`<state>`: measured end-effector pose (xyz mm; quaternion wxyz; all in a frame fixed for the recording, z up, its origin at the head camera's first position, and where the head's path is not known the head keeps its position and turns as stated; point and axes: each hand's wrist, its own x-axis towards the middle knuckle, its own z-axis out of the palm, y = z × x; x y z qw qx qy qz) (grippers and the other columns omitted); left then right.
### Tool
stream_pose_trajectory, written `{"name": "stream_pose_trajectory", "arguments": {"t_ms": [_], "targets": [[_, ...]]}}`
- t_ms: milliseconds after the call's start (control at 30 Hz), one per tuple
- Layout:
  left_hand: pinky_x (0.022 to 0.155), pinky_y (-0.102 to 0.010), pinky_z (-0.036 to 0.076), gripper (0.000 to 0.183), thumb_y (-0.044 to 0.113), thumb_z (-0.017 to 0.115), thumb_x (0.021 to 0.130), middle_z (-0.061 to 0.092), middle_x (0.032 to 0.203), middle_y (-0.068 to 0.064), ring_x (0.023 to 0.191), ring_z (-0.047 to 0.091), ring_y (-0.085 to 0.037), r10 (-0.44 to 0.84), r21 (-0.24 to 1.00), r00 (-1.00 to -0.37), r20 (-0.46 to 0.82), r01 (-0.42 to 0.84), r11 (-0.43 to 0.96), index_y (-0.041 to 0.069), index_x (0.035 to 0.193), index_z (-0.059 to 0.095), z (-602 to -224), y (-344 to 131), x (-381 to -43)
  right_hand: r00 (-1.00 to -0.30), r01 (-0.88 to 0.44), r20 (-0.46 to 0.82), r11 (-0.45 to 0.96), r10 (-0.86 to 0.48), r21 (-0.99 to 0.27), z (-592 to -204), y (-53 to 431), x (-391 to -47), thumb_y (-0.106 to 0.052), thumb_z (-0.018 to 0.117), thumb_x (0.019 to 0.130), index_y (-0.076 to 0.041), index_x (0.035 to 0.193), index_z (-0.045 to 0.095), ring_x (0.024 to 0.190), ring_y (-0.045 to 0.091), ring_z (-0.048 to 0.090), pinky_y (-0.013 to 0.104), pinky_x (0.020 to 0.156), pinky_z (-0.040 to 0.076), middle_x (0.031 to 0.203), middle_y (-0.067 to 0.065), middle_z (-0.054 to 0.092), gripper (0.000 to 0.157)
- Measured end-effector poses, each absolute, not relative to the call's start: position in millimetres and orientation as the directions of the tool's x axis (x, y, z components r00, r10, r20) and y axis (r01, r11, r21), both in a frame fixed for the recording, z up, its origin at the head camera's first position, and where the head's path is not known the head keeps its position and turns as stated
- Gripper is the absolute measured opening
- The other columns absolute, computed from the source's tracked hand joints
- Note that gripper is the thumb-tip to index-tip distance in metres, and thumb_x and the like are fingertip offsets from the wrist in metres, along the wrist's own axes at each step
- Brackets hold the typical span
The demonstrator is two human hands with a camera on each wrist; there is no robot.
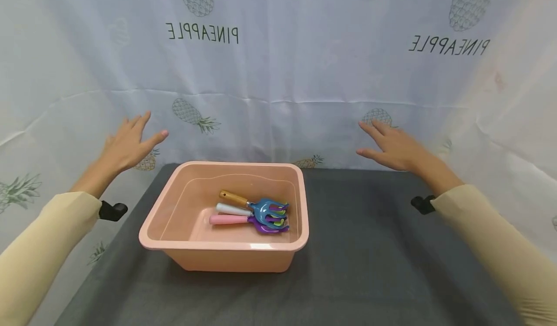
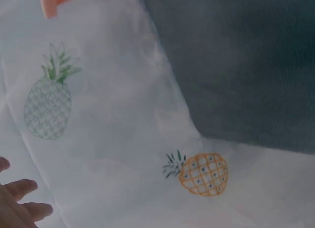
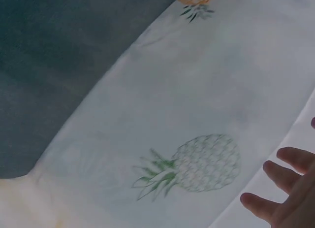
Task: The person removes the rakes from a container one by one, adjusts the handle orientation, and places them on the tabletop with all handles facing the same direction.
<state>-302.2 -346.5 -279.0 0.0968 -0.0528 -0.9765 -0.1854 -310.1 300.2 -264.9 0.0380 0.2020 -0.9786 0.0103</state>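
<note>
A pink plastic basin (image 1: 224, 246) stands on the dark cloth-covered table. Inside it, small garden hand forks lie piled together: a blue one (image 1: 263, 211) with a wooden handle on top, one with a white handle (image 1: 233, 210), and one with a pink handle (image 1: 228, 219) and purple head. Green tines show among them, partly hidden by the blue head. My left hand (image 1: 128, 144) is raised in the air beyond the basin's left side, fingers spread and holding nothing. Off to the right, my right hand (image 1: 393, 147) also hovers with extended fingers, apart from everything.
White curtains (image 1: 296, 65) printed with pineapples hang behind the table and along both sides. The dark tabletop (image 1: 361, 248) extends to the right of the basin. Black straps (image 1: 113, 211) show at both wrists.
</note>
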Motion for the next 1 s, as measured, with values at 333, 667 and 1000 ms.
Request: {"name": "stream_pose_trajectory", "arguments": {"t_ms": [333, 667, 1000], "targets": [[0.110, -0.080, 0.024, 0.083, 0.049, 0.040, 0.109, 0.016, 0.167, -0.035, 0.149, 0.022, -0.062, 0.034, 0.636, -0.958, 0.286, 0.217, 0.740, 0.013, 0.167, -0.005, -300, -333, -266, -0.868, -0.492, 0.074, 0.870, -0.490, -0.007, -259, 256, -291, -0.062, 0.054, 0.101, -0.026, 0.168, 0.017, 0.146, 0.046, 0.041, 0.069, 0.106, 0.042, 0.169, 0.018, 0.026, 0.085], [0.084, -0.018, 0.051, 0.072, 0.051, 0.028, 0.111, 0.029, 0.162, -0.032, 0.127, 0.054, -0.024, -0.002, 0.853, -0.980, 0.197, 0.171, 0.494, 0.017, 0.168, 0.001, -331, -324, -232, -0.808, -0.588, 0.096, 0.806, -0.582, -0.066, -256, 216, -277, -0.054, 0.064, 0.099, -0.031, 0.166, 0.022, 0.133, 0.035, 0.058, 0.059, 0.104, 0.049, 0.163, 0.010, 0.040, 0.082], [0.090, -0.026, 0.046, 0.068, 0.061, 0.024, 0.109, 0.019, 0.166, -0.027, 0.139, 0.036, -0.037, 0.049, 0.933, -0.997, 0.059, 0.073, 0.353, 0.027, 0.168, 0.015, -345, -299, -205, -0.744, -0.668, 0.098, 0.737, -0.660, -0.108, -252, 183, -263, -0.062, 0.059, 0.099, -0.035, 0.165, 0.026, 0.127, 0.022, 0.062, 0.052, 0.098, 0.054, 0.155, 0.003, 0.049, 0.079]]}}
